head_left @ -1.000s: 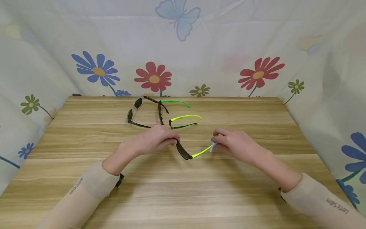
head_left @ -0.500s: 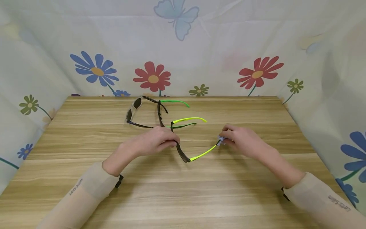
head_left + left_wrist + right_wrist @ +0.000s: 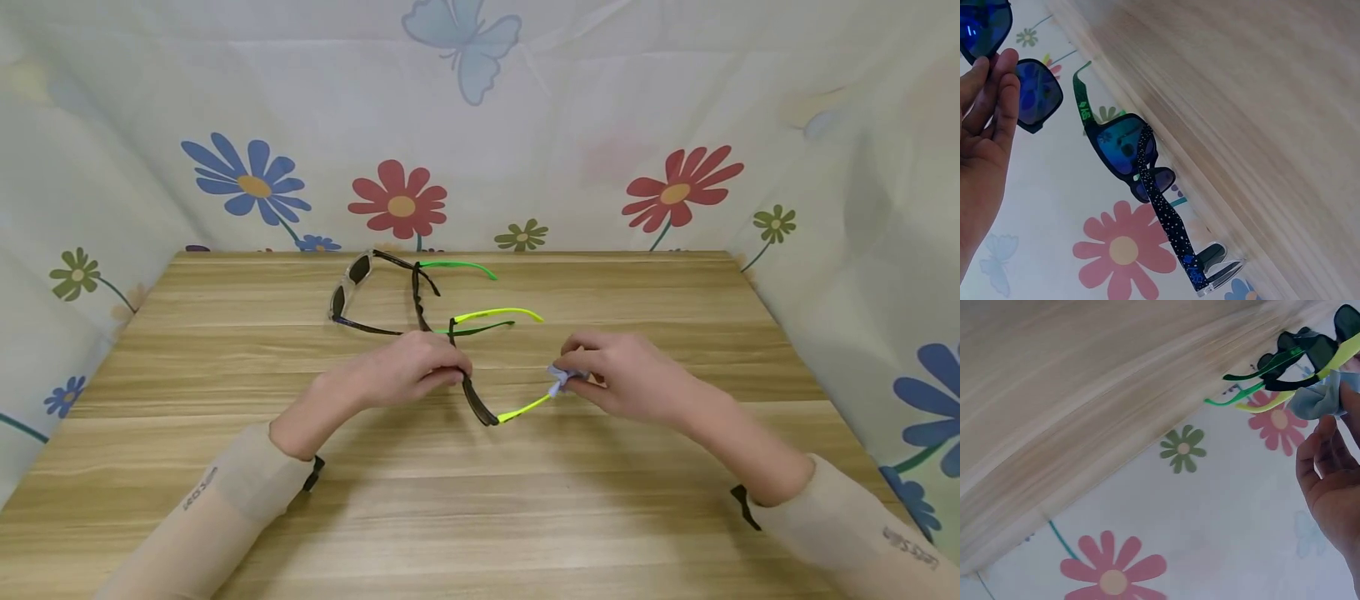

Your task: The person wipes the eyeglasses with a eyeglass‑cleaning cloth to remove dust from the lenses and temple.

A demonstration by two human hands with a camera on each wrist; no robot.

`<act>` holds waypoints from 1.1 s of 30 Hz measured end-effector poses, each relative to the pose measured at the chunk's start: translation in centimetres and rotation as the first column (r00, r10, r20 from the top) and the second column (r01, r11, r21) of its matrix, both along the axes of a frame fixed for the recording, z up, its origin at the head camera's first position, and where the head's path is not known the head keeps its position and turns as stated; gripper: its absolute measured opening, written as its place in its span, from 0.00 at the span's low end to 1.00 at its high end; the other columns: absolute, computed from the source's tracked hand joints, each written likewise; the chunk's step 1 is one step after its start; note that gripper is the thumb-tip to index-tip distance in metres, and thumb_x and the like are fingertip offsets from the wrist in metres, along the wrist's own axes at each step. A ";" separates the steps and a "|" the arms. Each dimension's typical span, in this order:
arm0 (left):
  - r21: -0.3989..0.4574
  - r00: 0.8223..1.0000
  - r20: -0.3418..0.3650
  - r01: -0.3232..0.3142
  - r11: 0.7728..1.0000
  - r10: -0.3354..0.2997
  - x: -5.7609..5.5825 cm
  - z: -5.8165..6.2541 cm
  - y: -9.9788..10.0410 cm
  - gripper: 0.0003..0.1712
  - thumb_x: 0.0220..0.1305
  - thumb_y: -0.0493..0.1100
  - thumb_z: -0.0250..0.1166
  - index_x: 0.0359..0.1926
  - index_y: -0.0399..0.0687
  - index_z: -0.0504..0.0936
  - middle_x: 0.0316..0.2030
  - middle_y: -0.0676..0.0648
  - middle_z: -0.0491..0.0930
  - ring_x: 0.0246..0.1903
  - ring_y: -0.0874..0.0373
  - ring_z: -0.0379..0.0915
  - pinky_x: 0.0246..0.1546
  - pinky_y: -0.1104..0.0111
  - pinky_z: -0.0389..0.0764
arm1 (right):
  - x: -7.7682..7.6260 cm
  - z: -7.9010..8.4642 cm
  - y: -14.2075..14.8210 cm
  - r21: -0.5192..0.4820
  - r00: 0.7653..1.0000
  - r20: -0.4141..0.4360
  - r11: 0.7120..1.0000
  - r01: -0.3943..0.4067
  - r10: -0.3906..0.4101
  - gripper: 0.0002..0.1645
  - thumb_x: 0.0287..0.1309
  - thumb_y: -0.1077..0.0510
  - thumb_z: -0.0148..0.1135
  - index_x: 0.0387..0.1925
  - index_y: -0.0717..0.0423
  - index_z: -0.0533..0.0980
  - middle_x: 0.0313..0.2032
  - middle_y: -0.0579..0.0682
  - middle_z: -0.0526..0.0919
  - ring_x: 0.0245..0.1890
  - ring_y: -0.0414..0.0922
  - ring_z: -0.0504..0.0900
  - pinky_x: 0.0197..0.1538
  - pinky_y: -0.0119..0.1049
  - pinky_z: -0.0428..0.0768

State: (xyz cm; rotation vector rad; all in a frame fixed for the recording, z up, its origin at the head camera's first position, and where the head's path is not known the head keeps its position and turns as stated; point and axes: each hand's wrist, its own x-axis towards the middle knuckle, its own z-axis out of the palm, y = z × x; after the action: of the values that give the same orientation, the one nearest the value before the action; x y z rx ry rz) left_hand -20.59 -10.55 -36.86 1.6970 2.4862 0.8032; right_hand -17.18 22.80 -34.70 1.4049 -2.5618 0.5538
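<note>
In the head view my left hand (image 3: 401, 372) pinches dark-lensed sunglasses (image 3: 478, 403) with yellow temples by the middle of their front. Their lenses (image 3: 1040, 94) look blue in the left wrist view. My right hand (image 3: 633, 375) pinches a crumpled light-blue cloth (image 3: 558, 380) around the end part of the near yellow temple, whose tip is hidden. The right wrist view shows that cloth (image 3: 1315, 402) bunched between thumb and fingers. The far yellow temple (image 3: 498, 314) sticks out unheld.
Behind my left hand lie black sunglasses with green temples (image 3: 459, 265). Clear-fronted sunglasses (image 3: 338, 302) with dark, speckled temples lie further left, close against them. The wooden table (image 3: 480, 517) ends at a flower-patterned curtain (image 3: 570, 108).
My right hand and the cloth first slid outward to the temple's tip, then came back along it toward the lenses. The sunglasses shifted slightly at first; my left hand stays in place.
</note>
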 end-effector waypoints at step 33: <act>-0.002 1.000 -0.013 -0.001 1.000 0.001 0.5 0.6 1.0 0.07 0.74 0.34 0.62 0.46 0.41 0.86 0.40 0.50 0.84 0.41 0.60 0.78 0.45 0.68 0.80 | 3.0 -1.6 -4.7 0.080 0.983 -0.119 0.988 -0.133 0.142 0.10 0.59 0.61 0.74 0.41 0.55 0.81 0.39 0.43 0.79 0.32 0.41 0.79 0.35 0.37 0.80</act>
State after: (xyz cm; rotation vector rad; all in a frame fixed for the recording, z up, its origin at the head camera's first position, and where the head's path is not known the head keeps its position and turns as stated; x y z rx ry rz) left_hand -20.13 -9.53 -36.23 1.7057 2.4960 0.7918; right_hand -14.21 18.09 -36.35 1.5966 -2.4230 0.3833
